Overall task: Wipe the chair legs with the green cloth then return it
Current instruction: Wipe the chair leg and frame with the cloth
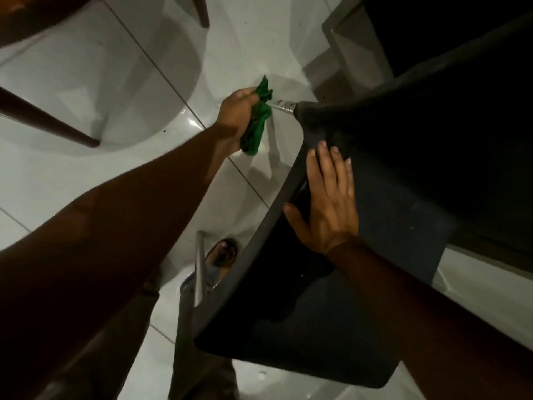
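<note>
A dark chair [403, 197] fills the right half of the head view, seen from above. My left hand [235, 115] reaches far down and is closed on a bunched green cloth [258, 122], which is wrapped against a shiny metal chair leg [282, 105] just below the seat's front corner. My right hand [328, 197] lies flat with fingers apart on the seat near its left edge. A second metal leg [199, 267] shows lower down, under the near corner of the seat.
The floor is glossy white tile [115, 183]. Brown wooden furniture legs [52, 122] stand at the left and top. A foot in a sandal [223, 256] rests beside the near metal leg. A grey wall base [340, 53] runs at the upper right.
</note>
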